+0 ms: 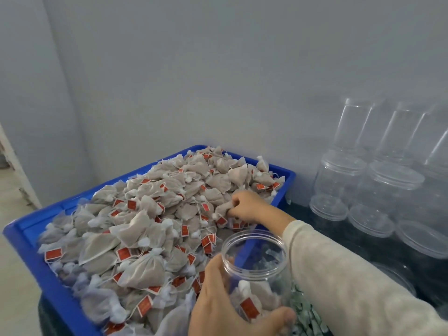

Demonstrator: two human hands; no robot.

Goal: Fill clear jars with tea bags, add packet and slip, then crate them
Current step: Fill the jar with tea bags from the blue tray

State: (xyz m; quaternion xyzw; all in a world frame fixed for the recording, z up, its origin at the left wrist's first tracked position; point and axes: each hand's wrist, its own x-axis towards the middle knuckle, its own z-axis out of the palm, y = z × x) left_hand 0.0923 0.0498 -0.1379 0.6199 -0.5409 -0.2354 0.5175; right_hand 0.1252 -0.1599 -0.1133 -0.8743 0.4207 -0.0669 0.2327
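One clear jar (pixel 254 270) stands upright, mouth up, at the near right edge of the blue crate (pixel 24 235), a few tea bags inside. Your left hand (pixel 225 301) wraps round its smooth plastic side. Your right hand (pixel 247 207) reaches far over it, fingers pinching a soft mesh tea bag (pixel 224 209) in the heap.

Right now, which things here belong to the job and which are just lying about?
In use: held jar, left hand, right hand, tea bags, blue tray, stacked empty jars.
Lying about: pale green packets, grey wall.
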